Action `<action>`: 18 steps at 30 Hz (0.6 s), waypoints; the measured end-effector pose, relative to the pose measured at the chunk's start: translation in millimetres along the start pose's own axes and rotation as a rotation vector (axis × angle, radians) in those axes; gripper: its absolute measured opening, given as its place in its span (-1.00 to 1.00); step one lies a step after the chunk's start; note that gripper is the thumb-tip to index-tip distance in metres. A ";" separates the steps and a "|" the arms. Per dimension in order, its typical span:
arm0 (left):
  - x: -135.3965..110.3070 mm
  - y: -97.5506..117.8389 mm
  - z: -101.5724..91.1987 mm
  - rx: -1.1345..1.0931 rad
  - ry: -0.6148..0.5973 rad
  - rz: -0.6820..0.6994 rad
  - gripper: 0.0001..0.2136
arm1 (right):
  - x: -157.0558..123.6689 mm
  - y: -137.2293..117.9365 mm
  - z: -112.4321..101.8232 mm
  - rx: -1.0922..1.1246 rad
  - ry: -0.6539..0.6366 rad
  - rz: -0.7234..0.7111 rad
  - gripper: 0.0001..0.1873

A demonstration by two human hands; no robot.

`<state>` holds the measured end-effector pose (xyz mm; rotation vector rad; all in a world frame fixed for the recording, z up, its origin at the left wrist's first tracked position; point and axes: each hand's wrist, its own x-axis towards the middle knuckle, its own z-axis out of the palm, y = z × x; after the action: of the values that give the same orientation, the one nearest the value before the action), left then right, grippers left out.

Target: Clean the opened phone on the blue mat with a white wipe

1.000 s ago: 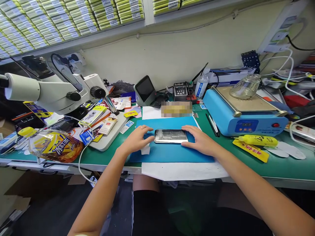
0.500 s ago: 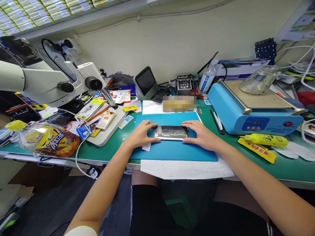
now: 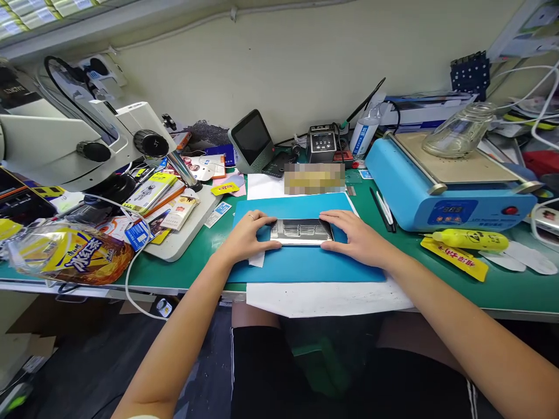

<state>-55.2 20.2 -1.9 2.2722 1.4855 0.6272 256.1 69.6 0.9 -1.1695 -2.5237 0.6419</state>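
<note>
A smartphone [image 3: 301, 231] lies lengthwise across a blue mat [image 3: 305, 266], its dark glossy face up and mirroring bright stripes. My left hand [image 3: 252, 235] grips its left end between thumb and fingers, a ring on one finger. At the other end, my right hand [image 3: 349, 235] holds the corners the same way, thumb on the near edge and fingers on the far one. A small white paper piece [image 3: 257, 259] sits under my left thumb. White paper [image 3: 323, 299] sticks out beneath the mat over the table's front edge.
On the left stand a microscope [image 3: 56, 145], a bottle of brown drink [image 3: 72, 253] and a white cable [image 3: 127, 285]. A blue heating plate machine [image 3: 471, 209] with a glass jar [image 3: 460, 131] is at right, near a yellow tube [image 3: 471, 239] and tweezers [image 3: 383, 209]. Behind the mat is a small screen device [image 3: 252, 139].
The head view has shifted slightly, so the bench items at left sit farther left. Both hands keep their hold on the smartphone, which stays in about the same place on the mat.
</note>
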 end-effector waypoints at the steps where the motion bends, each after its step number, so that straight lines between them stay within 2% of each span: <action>1: 0.0 0.0 0.2 0.005 0.001 0.004 -0.46 | -0.1 0.1 0.1 0.000 -0.002 0.003 -0.18; 15: 2.4 -3.4 5.6 0.022 0.027 0.027 -0.43 | 1.1 2.4 3.3 -0.014 0.028 -0.014 -0.19; 18: 2.0 0.2 1.6 0.034 0.022 0.013 -0.44 | 3.0 -0.2 3.6 -0.002 0.033 -0.013 -0.21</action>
<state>-53.5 21.9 -2.8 2.3089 1.5040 0.6367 252.5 70.8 -2.0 -1.1535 -2.5032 0.6118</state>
